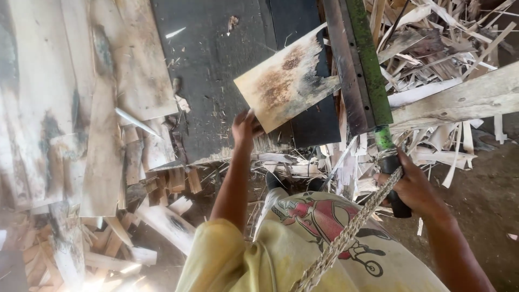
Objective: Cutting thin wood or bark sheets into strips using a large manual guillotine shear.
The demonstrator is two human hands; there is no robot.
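Note:
My left hand [244, 128] grips the near corner of a thin stained veneer sheet [284, 81] with a ragged far edge. The sheet lies tilted over a dark work surface [216, 70], its torn end under a long metal cutter blade [346, 59]. My right hand [413, 186] is closed on the black grip of the cutter's green lever handle [373, 70]. A braided rope [346, 235] runs from that grip down across my yellow shirt.
Stacked pale veneer sheets [65, 97] fill the left side. Narrow offcut strips [443, 59] pile up at the right behind a rough wooden beam [465, 100]. Broken wood scraps [157, 216] litter the ground near my feet.

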